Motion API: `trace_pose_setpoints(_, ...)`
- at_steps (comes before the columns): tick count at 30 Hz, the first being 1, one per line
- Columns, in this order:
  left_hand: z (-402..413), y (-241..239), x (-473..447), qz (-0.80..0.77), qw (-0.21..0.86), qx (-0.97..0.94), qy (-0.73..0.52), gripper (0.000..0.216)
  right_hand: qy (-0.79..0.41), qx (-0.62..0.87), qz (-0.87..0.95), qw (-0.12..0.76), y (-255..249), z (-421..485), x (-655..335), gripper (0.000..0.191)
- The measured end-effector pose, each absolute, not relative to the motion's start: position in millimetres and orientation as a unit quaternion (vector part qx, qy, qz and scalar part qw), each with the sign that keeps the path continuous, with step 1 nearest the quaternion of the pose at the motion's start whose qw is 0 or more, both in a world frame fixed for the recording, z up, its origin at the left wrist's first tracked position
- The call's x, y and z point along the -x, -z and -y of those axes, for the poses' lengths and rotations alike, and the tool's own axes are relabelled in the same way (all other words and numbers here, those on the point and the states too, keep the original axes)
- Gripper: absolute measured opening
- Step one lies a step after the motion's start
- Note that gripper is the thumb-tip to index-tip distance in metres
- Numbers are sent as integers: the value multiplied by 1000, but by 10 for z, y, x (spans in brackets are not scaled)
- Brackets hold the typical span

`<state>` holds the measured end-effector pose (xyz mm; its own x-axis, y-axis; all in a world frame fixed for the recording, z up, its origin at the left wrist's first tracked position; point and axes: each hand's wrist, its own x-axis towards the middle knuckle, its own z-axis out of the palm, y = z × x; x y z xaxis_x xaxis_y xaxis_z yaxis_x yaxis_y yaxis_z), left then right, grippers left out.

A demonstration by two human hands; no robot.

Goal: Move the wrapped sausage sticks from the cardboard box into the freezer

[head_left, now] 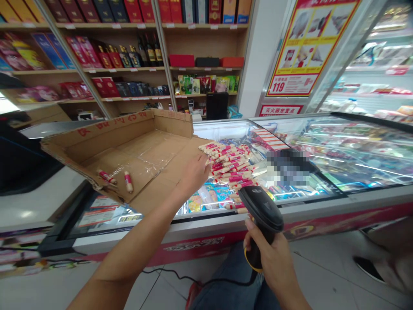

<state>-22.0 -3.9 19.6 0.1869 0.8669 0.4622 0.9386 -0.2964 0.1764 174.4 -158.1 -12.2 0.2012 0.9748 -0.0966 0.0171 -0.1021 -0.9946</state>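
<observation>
A black handheld barcode scanner with yellow trim is gripped in my right hand, its head over the freezer's front edge. My left hand reaches to the left edge of a pile of sausages in red-and-cream wrappers. Its fingers are bent together there; what they hold, if anything, is hidden. The sausages lie loose on the glass top of the chest freezer. Left of the pile sits a low, open cardboard box, with two more wrapped sausages near its front left corner.
The chest freezer runs across the view, with packaged goods under its glass. A pixelated patch covers something dark on it. Shelves of boxes and bottles stand behind. The scanner's cable hangs low. Another person's shoe is at right.
</observation>
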Motion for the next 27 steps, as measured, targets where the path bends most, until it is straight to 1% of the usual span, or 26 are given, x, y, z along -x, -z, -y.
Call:
trace_pose_setpoints(4,176,-418,673,726,141,661,125,33,-455,604,457,468,113,1599,-1753,46)
trace_pose_setpoints(8,368,-459,1143,847,150,506,58,36,-428,606,506,441,133,1581,-1770,49)
trace_pose_setpoints(11,485,-360,1376,885,149,441,13,38,-433,597,521,429,172,1557,-1782,50)
trace_pose_setpoints(14,538,-191,1511,875,139,463,-29,36,-445,590,521,427,211,1537,-1791,49)
trace_pose_setpoints(18,547,-16,1599,872,111,477,-16,37,-456,587,518,423,233,1534,-1790,49)
trace_pose_setpoints(22,544,-75,1556,869,112,482,-21,40,-475,582,490,443,223,1537,-1750,45)
trace_pose_setpoints(24,524,-186,1470,864,114,490,18,40,-483,578,468,461,208,1536,-1718,40)
trace_pose_setpoints(27,438,-389,1261,833,79,536,115,40,-488,571,452,480,182,1535,-1672,37)
